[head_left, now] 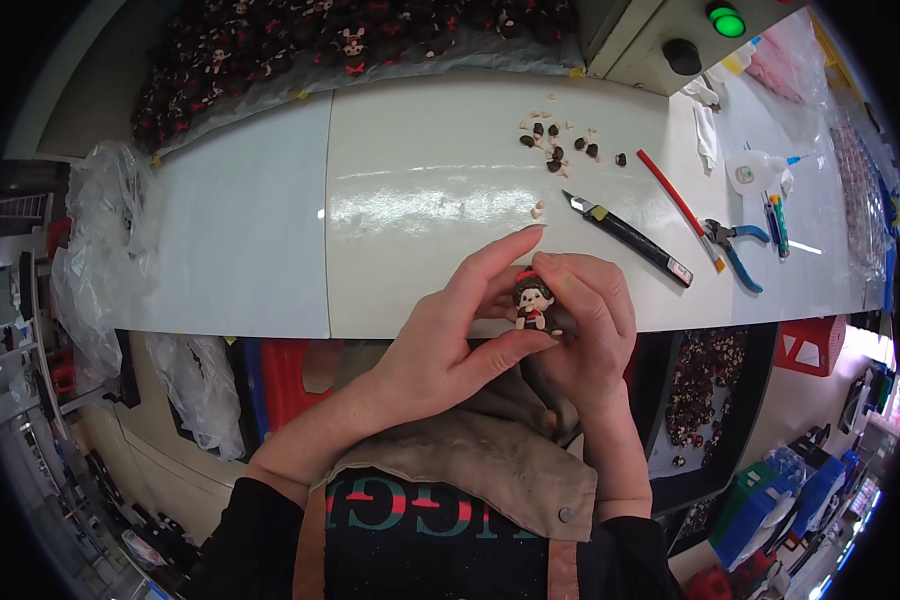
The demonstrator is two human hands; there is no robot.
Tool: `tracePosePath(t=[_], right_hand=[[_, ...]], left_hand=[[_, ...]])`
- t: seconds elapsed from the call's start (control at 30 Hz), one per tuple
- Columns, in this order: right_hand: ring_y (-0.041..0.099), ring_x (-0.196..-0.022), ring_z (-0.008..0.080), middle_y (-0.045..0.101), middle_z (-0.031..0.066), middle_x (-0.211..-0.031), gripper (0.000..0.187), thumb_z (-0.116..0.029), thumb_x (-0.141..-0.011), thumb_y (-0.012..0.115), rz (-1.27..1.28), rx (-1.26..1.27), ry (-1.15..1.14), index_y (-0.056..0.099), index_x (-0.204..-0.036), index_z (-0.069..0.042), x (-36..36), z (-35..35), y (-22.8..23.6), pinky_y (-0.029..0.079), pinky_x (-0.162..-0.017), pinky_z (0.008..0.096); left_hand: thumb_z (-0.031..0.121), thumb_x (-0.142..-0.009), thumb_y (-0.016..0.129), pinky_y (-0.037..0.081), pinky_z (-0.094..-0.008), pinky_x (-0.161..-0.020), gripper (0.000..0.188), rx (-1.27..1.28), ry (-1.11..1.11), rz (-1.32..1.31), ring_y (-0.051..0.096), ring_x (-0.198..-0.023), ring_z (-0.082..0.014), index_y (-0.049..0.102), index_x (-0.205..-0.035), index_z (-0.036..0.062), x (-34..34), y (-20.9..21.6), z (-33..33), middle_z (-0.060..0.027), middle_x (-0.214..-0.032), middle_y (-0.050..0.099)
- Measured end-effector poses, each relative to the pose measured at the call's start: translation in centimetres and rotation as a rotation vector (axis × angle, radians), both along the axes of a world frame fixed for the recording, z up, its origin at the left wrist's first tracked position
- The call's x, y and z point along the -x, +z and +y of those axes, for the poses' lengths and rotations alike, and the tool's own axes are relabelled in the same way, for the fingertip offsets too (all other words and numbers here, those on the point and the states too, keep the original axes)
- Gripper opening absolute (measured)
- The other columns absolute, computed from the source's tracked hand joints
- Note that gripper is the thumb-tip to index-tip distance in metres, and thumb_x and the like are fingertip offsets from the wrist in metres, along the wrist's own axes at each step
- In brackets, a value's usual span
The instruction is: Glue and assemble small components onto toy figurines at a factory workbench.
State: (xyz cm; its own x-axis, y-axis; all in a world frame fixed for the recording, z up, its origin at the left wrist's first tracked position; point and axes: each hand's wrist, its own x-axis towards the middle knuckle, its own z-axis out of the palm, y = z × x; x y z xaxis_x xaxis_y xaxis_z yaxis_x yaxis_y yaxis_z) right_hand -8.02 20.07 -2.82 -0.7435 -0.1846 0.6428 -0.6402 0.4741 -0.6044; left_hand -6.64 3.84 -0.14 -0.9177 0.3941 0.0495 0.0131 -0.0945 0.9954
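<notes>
Passage lay open across the left side of the tabletop (240, 250), while rightward the utility knife (625, 235), red-handled brush (673, 200), blue-handled pliers (724, 237) and scattered brown pieces (557, 154) stood in the way.

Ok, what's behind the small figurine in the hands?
The figurine sits between the left hand and right hand. Curled fingers show past its left edge, which hand's I can't tell. Its back, and whatever lies directly behind, is hidden by the figurine itself.

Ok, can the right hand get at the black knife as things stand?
Probably yes: the black knife lies just ahead on the table, nothing lying over it. But the right hand is on the figurine, so it would likely need freeing first.
</notes>
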Motion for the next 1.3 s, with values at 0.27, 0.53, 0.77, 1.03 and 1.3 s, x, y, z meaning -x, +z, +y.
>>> tracePosePath(t=[0.27,0.53,0.77,1.03,1.3], right_hand=[[0.061,-0.080,0.0240,0.062,0.0082,-0.093,0.053,0.005,-0.054,0.065,-0.017,0.023,-0.012,0.062,-0.106,-0.004,-0.33,-0.45,0.03,0.048,-0.067,0.0317],[0.061,-0.081,0.0240,0.062,0.0090,-0.094,0.053,0.005,-0.054,0.066,-0.042,0.025,-0.012,0.062,-0.106,-0.002,-0.52,-0.48,-0.02,0.049,-0.068,0.0317],[0.060,-0.080,0.0240,0.062,0.0092,-0.094,0.052,0.003,-0.055,0.067,-0.045,0.022,-0.016,0.062,-0.106,-0.002,-0.60,-0.44,-0.06,0.049,-0.066,0.0314],[0.061,-0.080,0.0239,0.062,0.0096,-0.094,0.051,0.003,-0.056,0.067,-0.041,0.021,-0.014,0.062,-0.107,-0.002,-0.51,-0.44,-0.14,0.049,-0.066,0.0311],[0.061,-0.077,0.0235,0.062,0.0096,-0.093,0.054,0.005,-0.057,0.067,-0.082,0.024,-0.040,0.059,-0.110,-0.003,-0.71,-0.90,-0.11,0.049,-0.065,0.0304]], left_hand=[[0.009,-0.087,0.062,0.044,-0.0344,-0.095,0.066,-0.010,-0.024,0.000,0.055,-0.110,-0.0219,0.023,-0.140,0.0025,-0.10,0.40,-0.40,-0.0172,-0.122,0.051],[0.009,-0.088,0.061,0.042,-0.0341,-0.096,0.067,0.010,-0.052,-0.037,0.052,-0.113,-0.0197,0.020,-0.140,0.0018,-0.16,0.38,-0.55,-0.0165,-0.126,0.049],[0.009,-0.088,0.061,0.043,-0.0332,-0.095,0.066,0.009,-0.047,-0.026,0.053,-0.112,-0.0192,0.021,-0.140,0.0018,-0.18,0.25,-0.50,-0.0164,-0.125,0.050],[0.009,-0.088,0.061,0.043,-0.0328,-0.095,0.066,0.006,-0.044,-0.030,0.053,-0.112,-0.0192,0.020,-0.140,0.0018,-0.16,0.20,-0.47,-0.0167,-0.125,0.050],[0.009,-0.089,0.059,0.043,-0.0321,-0.095,0.065,-0.036,-0.008,-0.054,0.053,-0.112,-0.0184,0.021,-0.141,0.0016,-0.16,0.07,-0.36,-0.0160,-0.126,0.048]])
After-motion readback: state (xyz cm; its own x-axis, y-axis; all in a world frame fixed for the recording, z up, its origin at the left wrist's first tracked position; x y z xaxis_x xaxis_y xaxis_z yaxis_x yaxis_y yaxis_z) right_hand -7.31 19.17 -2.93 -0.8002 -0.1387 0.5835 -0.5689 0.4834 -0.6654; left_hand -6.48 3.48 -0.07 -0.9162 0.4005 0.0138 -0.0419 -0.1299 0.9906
